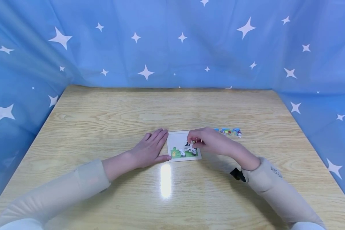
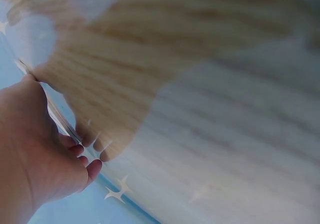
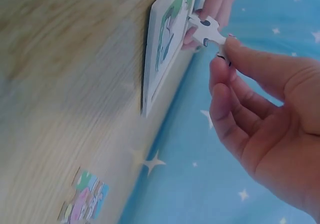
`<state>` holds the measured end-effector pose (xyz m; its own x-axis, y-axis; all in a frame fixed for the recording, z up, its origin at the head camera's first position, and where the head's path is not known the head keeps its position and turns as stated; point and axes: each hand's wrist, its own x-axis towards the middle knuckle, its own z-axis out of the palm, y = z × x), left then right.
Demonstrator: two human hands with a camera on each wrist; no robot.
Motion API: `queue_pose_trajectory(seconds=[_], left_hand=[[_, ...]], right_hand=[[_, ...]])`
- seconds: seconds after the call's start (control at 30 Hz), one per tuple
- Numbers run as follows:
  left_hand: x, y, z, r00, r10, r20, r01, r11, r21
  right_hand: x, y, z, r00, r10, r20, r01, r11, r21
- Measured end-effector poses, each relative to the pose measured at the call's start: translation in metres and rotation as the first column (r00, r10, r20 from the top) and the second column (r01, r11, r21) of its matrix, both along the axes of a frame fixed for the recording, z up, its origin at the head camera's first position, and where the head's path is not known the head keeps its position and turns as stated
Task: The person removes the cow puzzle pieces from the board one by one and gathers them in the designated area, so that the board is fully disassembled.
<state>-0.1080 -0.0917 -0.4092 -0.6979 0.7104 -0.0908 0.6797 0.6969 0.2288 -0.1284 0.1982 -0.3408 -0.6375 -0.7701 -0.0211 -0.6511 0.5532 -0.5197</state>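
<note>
A shallow puzzle board (image 1: 176,137) with a pale rim lies on the table. Joined puzzle pieces (image 1: 182,153) showing green ground, a yellow chick and black-and-white legs fill its lower part. My left hand (image 1: 150,148) rests flat at the board's left edge, thumb near its lower corner. Above the board's right side, my right hand (image 1: 211,140) pinches a white puzzle piece with black patches (image 3: 207,32) between thumb and forefinger. The right wrist view shows this piece held clear of the board. In the left wrist view the board is seen edge-on beside the fingers.
Several loose colourful puzzle pieces (image 1: 231,131) lie on the table just beyond the right hand. Light wood grain covers the table (image 1: 109,111), with a bright glare in front of the board. A blue curtain (image 1: 166,51) with white stars hangs around the back and sides.
</note>
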Motion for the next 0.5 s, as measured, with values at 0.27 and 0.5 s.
queue_pose_trajectory(seconds=[0.27, 0.5], left_hand=[[0.0, 0.002, 0.0, 1.0, -0.003, 0.008, 0.003, 1.0, -0.003], [0.001, 0.0, 0.0, 1.0, 0.004, 0.014, -0.004, 1.0, 0.013]], right_hand=[[0.001, 0.012, -0.001, 1.0, -0.019, 0.0, 0.019, 1.0, -0.006], [0.001, 0.021, 0.0, 1.0, -0.015, 0.006, 0.015, 1.0, -0.025]])
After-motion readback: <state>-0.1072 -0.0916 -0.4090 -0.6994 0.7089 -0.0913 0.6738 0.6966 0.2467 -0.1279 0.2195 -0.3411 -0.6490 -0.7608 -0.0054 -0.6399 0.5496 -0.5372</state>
